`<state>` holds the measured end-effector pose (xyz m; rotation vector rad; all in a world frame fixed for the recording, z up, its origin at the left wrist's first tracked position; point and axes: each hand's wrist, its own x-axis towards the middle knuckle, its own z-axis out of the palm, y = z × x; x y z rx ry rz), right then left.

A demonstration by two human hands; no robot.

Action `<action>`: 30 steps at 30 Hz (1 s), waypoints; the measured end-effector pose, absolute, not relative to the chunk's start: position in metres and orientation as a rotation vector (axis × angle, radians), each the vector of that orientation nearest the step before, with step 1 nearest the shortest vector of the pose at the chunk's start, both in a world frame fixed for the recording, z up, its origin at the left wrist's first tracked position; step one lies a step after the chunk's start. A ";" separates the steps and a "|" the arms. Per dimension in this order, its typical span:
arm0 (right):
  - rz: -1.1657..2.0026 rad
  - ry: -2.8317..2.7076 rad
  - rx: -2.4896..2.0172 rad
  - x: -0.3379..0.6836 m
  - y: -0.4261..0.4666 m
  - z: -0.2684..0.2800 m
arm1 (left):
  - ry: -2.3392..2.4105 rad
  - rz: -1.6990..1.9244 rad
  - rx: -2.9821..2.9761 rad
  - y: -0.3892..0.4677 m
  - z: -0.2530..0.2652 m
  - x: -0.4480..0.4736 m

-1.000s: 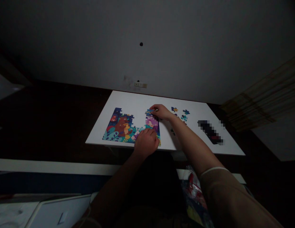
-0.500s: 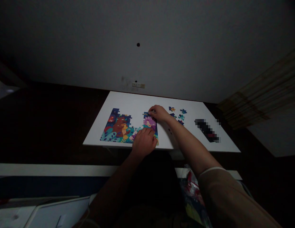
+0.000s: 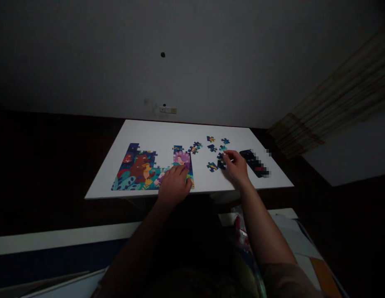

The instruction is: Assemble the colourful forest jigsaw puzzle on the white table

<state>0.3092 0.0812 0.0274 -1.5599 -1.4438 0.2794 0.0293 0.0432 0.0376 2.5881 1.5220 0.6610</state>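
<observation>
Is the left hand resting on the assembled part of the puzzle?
Yes, the left hand lies on the lower right corner of the assembled puzzle, while the right hand is over among the loose pieces.

Single head view, looking forward-down at white table [image 3: 155,132], moderately near.

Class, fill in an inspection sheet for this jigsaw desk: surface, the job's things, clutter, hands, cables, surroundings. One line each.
Surface: white table, dimly lit.
Job's things: part-built puzzle at the near left; loose pieces scattered right of it.
Clutter: dark flat object, partly blurred, at the right.
Hands: left hand rests on the puzzle's near right corner; right hand is among the loose pieces, fingertips at one; grip cannot be told.
Cables: nothing seen.
Surroundings: grey wall with a small switch plate; dark floor; striped fabric at the right.
</observation>
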 end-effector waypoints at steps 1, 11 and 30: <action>0.276 -1.420 -1.572 0.311 0.075 0.024 | 1.524 0.659 2.590 0.044 0.037 0.030; 0.333 -1.372 -1.590 0.314 0.068 0.017 | 1.523 0.602 2.596 0.049 0.038 0.032; 0.398 -1.137 -1.512 0.341 0.075 0.000 | 1.576 0.444 2.603 0.055 0.034 0.031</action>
